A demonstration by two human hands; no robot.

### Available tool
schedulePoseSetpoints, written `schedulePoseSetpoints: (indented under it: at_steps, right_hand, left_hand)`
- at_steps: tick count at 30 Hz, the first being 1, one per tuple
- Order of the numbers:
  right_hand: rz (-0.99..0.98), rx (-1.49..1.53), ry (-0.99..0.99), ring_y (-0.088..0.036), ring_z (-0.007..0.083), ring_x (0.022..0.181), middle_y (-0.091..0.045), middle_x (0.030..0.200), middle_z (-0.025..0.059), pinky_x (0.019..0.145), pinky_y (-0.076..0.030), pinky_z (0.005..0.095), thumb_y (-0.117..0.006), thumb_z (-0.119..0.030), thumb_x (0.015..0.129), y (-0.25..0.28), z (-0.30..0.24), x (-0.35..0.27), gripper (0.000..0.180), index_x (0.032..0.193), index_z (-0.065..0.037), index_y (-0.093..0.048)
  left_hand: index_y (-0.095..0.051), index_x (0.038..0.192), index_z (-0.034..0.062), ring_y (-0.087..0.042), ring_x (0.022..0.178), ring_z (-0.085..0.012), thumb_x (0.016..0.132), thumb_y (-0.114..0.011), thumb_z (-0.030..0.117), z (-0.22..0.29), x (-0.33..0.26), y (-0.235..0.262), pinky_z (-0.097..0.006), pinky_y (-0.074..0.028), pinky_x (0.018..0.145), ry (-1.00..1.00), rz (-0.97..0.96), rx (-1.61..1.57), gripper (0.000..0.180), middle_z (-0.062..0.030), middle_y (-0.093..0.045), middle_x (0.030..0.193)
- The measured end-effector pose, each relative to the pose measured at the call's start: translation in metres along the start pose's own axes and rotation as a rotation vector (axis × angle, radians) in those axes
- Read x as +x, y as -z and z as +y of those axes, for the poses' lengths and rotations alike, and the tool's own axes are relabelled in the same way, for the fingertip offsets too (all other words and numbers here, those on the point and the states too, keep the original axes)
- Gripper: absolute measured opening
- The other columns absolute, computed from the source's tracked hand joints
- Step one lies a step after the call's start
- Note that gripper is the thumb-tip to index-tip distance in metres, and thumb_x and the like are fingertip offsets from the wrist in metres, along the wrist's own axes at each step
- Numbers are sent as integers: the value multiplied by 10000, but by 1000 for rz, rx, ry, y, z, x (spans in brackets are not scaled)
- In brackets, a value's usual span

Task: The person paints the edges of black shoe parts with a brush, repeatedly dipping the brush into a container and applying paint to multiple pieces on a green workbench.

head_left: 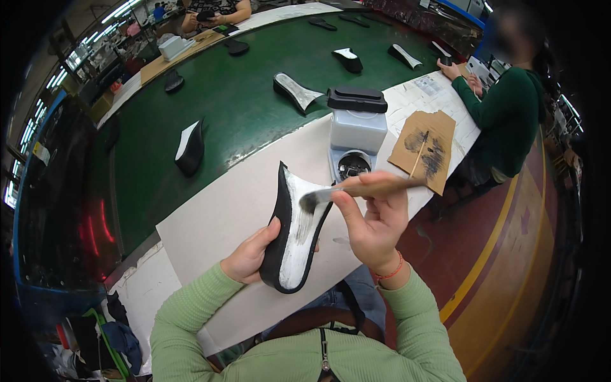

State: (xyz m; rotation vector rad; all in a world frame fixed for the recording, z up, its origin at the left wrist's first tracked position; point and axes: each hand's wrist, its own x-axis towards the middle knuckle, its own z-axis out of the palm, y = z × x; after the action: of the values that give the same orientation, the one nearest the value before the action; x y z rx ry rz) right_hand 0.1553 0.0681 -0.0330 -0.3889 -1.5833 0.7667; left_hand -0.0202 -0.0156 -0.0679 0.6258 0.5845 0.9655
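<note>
My left hand (254, 253) is closed around the left side of a black wedge shoe sole (272, 270), its thumb along the edge. The sole's upper face is white and turned up toward me. Between the fingers and thumb of my right hand (380, 226) is a brush (375, 188) with a wooden handle. Its dark bristles touch the white face near the upper middle, and greyish streaks run below them. Just beyond the right hand stands a whitish plastic dispenser (358, 132) with a round, dark-stained cup (354, 165) at its foot. A black block (357, 99) sits on top of it.
Pale paper (210, 229) covers the near worktop. Right of the dispenser lies stained cardboard (425, 143) with a thin stick (419, 156). Several soles, including one black-and-white sole (189, 148), rest on the green conveyor belt (235, 127). A person in dark green (509, 121) works at right; another sits at the far side.
</note>
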Motion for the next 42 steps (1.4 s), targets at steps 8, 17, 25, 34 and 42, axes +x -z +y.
schedulePoseSetpoints:
  at_steps: [8,17,25,34,42]
  right_hand:
    - [260,467,-328,-579,150,833,-600,901,141,756,-448,254,-614,87,762,-7,-5,-24,308,923,-47,-387]
    - [165,194,-172,-520,156,842,-628,887,121,750,-416,275,-649,60,743,-2,13,-26,343,938,-56,-392]
    - [67,-166,191,-486,206,787,-652,907,107,686,-412,277,-703,30,697,7,8,-26,375,921,-93,-428]
    - [23,-271,235,-484,229,708,-645,929,122,640,-415,304,-715,33,669,-2,7,-33,348,886,-84,-470]
    - [-227,-396,213,-517,227,728,-601,927,149,671,-406,315,-641,56,726,-4,-15,-31,334,943,-70,-422]
  left_hand:
    - [-359,1251,56,-554,948,-229,887,-301,544,0,4,0,-364,-496,784,-30,-113,-233,612,-145,-513,1096]
    - [-319,1293,79,-545,923,-250,878,-293,567,-6,0,0,-429,-526,708,34,-237,-376,641,-153,-470,1121]
    - [-324,1291,87,-546,927,-261,877,-301,565,-6,1,1,-436,-522,713,51,-179,-351,633,-155,-473,1113]
    - [-322,1292,91,-547,933,-272,883,-288,561,-6,2,-3,-442,-522,717,5,-138,-350,624,-150,-475,1122]
    - [-338,1299,87,-544,927,-315,888,-266,558,-8,-1,2,-487,-512,713,4,-5,-313,629,-166,-487,1143]
